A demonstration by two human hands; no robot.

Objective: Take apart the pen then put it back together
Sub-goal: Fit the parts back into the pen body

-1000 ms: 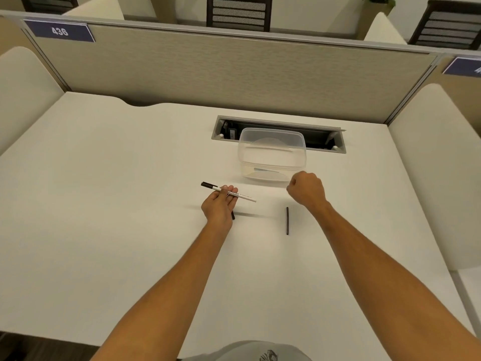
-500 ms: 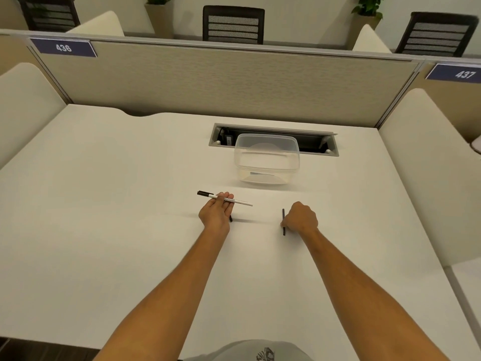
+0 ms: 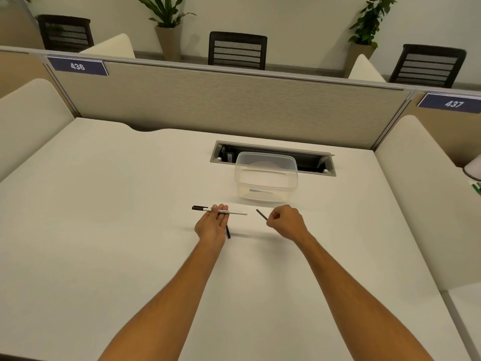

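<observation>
Since half a second ago the right hand (image 3: 286, 222) has lifted the thin dark refill (image 3: 261, 214) off the tabletop (image 3: 104, 217); its fingers are now pinched shut on the refill's near end, free end pointing up-left toward the barrel. Left hand (image 3: 212, 225) holds the white pen barrel (image 3: 221, 210) across loosely curled fingers, long axis roughly left-right, dark-capped end left, open end facing the refill with a small gap between. A short dark piece (image 3: 228, 232), likely the cap, lies on the tabletop just beside the left hand; next move probably needs the refill swung in line with the barrel axis.
</observation>
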